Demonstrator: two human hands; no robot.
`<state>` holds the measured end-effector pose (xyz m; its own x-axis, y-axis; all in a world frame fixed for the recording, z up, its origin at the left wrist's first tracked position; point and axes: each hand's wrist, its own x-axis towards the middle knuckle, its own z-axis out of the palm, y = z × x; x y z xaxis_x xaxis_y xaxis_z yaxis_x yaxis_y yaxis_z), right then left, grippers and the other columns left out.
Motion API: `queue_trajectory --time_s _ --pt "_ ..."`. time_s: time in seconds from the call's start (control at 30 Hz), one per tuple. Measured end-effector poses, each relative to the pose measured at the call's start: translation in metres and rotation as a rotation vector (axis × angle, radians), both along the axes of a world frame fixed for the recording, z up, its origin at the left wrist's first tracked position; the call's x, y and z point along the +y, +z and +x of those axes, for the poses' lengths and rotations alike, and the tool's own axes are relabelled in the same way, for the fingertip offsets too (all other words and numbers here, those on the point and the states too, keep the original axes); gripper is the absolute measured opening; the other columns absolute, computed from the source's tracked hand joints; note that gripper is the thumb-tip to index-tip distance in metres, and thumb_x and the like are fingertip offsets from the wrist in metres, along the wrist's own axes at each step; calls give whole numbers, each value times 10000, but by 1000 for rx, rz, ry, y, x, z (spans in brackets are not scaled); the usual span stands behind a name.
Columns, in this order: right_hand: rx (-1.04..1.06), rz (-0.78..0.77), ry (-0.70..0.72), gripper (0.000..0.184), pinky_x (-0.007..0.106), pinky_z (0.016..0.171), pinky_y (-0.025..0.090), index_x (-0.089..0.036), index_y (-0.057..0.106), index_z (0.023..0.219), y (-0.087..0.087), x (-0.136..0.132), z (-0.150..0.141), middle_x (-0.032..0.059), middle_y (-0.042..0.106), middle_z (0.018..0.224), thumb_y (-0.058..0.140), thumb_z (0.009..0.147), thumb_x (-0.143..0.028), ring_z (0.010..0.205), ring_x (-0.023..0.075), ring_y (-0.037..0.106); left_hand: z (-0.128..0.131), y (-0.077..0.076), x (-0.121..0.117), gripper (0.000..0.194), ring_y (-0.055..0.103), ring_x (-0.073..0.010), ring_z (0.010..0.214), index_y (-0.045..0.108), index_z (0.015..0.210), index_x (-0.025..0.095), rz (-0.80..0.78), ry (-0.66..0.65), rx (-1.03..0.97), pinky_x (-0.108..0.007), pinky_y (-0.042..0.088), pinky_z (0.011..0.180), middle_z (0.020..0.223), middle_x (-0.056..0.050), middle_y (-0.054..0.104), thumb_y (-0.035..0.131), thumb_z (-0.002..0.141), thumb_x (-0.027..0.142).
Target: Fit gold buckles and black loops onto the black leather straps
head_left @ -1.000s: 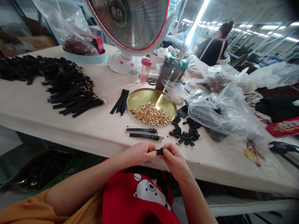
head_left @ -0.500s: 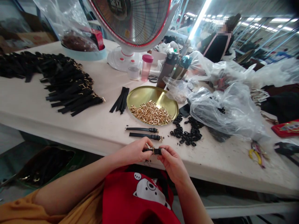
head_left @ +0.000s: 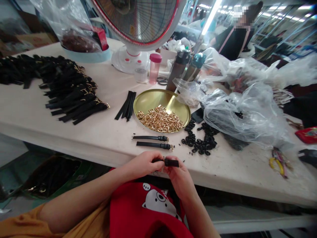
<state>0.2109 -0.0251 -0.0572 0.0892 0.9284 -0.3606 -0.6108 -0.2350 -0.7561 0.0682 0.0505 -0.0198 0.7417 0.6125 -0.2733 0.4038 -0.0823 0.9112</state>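
Note:
Between my two hands, at the table's front edge, is a black strap [head_left: 172, 163] with a small gold buckle partly hidden by the fingers. My left hand [head_left: 146, 162] pinches the strap on its left side, by the buckle. From below and the right, my right hand [head_left: 178, 176] grips it, and a flat black end sticks out over the fingers. Just beyond lie two black straps with gold buckles, the nearer strap [head_left: 151, 144] and the farther strap [head_left: 147, 137]. A gold round tray [head_left: 148, 96] behind them holds a heap of small gold buckles [head_left: 160, 119].
Black loops [head_left: 199, 142] lie right of the tray, plain black strips [head_left: 126, 105] left of it. A large pile of buckled straps [head_left: 71, 92] covers the left. A fan [head_left: 132, 56], bottles [head_left: 178, 67], plastic bags [head_left: 242, 109] and yellow-handled pliers [head_left: 277, 165] stand or lie around.
My right hand has shifted under the strap, and more of its flat black end now shows to the right. The buckle is more covered by the fingers. The camera view has shifted slightly.

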Motion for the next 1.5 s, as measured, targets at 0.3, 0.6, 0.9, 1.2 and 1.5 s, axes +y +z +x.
queue_trajectory --time_s 0.3,0.6,0.9,1.2,1.5 --pt "70 -78 255 158 226 543 368 -199 574 729 -3 -7 1 -39 473 600 618 735 -350 527 89 397 -5 9 -10 124 549 -143 761 567 826 179 93 -7 53 -218 387 664 813 9 628 509 766 271" --pt "-87 -1 26 205 247 567 394 -214 536 737 4 -14 -1 -28 498 675 612 709 -402 563 105 430 -21 14 -22 133 501 -123 604 531 775 174 129 14 167 -204 351 523 682 25 583 506 733 298" --pt "-696 48 -75 291 234 535 391 -213 462 881 3 -15 -3 -50 481 655 626 700 -370 562 108 465 -14 7 -30 196 525 -109 527 494 821 169 -156 36 18 -200 392 468 696 14 599 509 734 343" --pt "-716 44 96 179 214 458 311 -209 483 830 -7 -17 -1 -65 414 563 527 789 -378 494 92 391 -19 -13 -17 273 597 -135 647 543 925 140 -400 1 -54 -244 460 594 781 -24 631 557 717 314" --pt "-1002 155 262 81 241 515 340 -211 485 800 -8 -14 5 -33 472 621 484 813 -290 547 118 422 -9 -23 -13 206 600 -110 591 557 843 124 -580 164 -38 -220 453 577 673 -6 637 585 687 256"
